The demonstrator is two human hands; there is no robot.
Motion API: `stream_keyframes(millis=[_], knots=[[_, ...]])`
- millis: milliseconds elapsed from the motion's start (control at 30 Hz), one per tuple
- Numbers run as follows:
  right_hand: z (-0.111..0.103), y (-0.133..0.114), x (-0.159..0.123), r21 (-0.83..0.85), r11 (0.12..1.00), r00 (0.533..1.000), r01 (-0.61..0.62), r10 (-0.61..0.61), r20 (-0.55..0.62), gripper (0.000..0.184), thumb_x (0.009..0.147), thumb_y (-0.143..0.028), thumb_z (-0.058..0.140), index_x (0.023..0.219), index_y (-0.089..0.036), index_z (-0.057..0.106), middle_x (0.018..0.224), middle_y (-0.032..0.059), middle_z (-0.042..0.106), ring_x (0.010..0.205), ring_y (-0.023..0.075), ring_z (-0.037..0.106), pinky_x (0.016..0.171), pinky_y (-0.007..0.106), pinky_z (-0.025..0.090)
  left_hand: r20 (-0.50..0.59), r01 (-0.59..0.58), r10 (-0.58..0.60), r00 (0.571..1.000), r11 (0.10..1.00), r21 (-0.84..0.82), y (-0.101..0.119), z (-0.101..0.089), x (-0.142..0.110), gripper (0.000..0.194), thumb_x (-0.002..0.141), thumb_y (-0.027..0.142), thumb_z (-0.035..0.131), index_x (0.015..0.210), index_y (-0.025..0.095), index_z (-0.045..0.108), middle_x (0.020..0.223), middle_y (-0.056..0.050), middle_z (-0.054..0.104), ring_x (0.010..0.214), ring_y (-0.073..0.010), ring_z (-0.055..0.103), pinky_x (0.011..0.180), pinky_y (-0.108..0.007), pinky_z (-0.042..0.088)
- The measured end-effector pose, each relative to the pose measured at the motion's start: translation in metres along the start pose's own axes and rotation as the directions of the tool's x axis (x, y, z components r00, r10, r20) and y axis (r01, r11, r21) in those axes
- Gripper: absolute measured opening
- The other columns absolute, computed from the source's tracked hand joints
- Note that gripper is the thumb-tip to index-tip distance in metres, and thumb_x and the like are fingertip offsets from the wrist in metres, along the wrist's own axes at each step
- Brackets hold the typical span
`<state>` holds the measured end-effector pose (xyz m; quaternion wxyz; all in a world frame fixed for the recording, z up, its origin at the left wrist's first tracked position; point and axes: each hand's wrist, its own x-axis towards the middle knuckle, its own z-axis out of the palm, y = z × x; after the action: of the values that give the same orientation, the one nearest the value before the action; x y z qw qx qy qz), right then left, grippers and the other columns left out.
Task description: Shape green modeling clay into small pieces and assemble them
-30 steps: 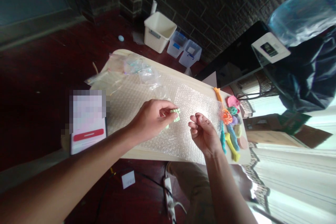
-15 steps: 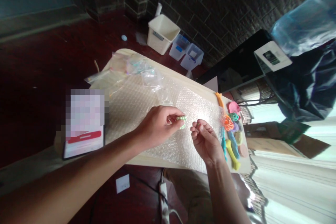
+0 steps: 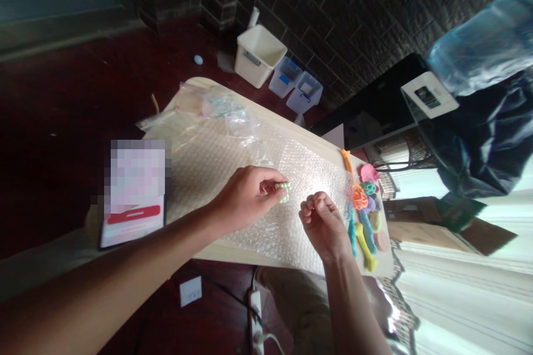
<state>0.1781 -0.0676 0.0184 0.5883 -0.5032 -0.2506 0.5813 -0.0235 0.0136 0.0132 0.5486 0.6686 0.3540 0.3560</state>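
Observation:
My left hand pinches a small pale-green bumpy toy over a sheet of bubble wrap on a light table. Just to its right, my right hand is curled into a loose fist, fingertips together; whether anything is inside I cannot make out. A row of colourful rubbery toys lies at the table's right end, close to my right hand.
A tablet lies at the table's left corner. Clear plastic bags are heaped at the far end. On the floor stand a white bin and two small boxes; a power strip lies below the table.
My right hand's fingers have curled in from half-open to a loose fist. My left hand keeps its pinch on the green toy, shifted slightly right.

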Motion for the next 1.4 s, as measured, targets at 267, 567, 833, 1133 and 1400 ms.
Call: stream_keyframes(millis=[267, 567, 833, 1133, 1400], knots=[[0.008, 0.007, -0.003, -0.136, 0.989, 0.995, 0.067, -0.077, -0.067, 0.016, 0.077, -0.029, 0.086, 0.091, -0.023, 0.082, 0.076, 0.001, 0.072, 0.069, 0.0118, 0.059, 0.066, 0.026, 0.05, 0.041, 0.013, -0.012, 0.999, 1.0, -0.026, -0.004, 0.003, -0.002, 0.027, 0.088, 0.031, 0.069, 0.11, 0.017, 0.077, 0.102, -0.006, 0.08, 0.087, -0.0186, 0.074, 0.078, -0.03, 0.057], [0.011, 0.007, -0.002, -0.134, 0.987, 0.991, 0.09, -0.103, -0.088, 0.015, 0.078, -0.024, 0.083, 0.092, -0.021, 0.082, 0.085, 0.0053, 0.078, 0.066, 0.0112, 0.058, 0.062, 0.026, 0.049, 0.037, 0.027, -0.025, 0.999, 0.999, -0.033, -0.003, 0.005, 0.0, 0.026, 0.087, 0.031, 0.07, 0.107, 0.017, 0.078, 0.101, -0.007, 0.08, 0.087, -0.0192, 0.075, 0.077, -0.031, 0.058], [0.007, 0.005, -0.004, -0.091, 0.996, 0.998, 0.007, -0.013, -0.059, 0.021, 0.083, -0.037, 0.082, 0.076, -0.019, 0.073, 0.065, -0.0012, 0.06, 0.056, 0.0087, 0.047, 0.05, 0.022, 0.038, 0.023, 0.005, -0.004, 1.0, 1.0, -0.011, -0.004, 0.002, 0.0, 0.023, 0.087, 0.03, 0.069, 0.105, 0.018, 0.078, 0.099, -0.006, 0.08, 0.085, -0.0186, 0.074, 0.076, -0.03, 0.057], [0.005, 0.007, -0.002, -0.13, 0.989, 0.995, 0.075, -0.083, -0.051, 0.015, 0.075, -0.03, 0.089, 0.083, -0.024, 0.078, 0.071, -0.0009, 0.066, 0.067, 0.0117, 0.056, 0.063, 0.025, 0.048, 0.021, 0.017, -0.016, 1.0, 0.999, -0.034, -0.004, 0.004, -0.001, 0.024, 0.087, 0.03, 0.069, 0.105, 0.018, 0.078, 0.1, -0.006, 0.081, 0.086, -0.0188, 0.074, 0.077, -0.03, 0.057], [0.006, 0.008, 0.0, -0.114, 0.993, 0.996, 0.032, -0.042, -0.084, 0.014, 0.081, -0.027, 0.083, 0.095, -0.023, 0.081, 0.086, 0.002, 0.072, 0.076, 0.0118, 0.061, 0.071, 0.024, 0.052, 0.036, 0.018, -0.017, 0.999, 0.999, -0.043, -0.001, 0.002, 0.0, 0.023, 0.088, 0.03, 0.068, 0.105, 0.017, 0.078, 0.1, -0.007, 0.08, 0.086, -0.0185, 0.073, 0.078, -0.03, 0.056]])
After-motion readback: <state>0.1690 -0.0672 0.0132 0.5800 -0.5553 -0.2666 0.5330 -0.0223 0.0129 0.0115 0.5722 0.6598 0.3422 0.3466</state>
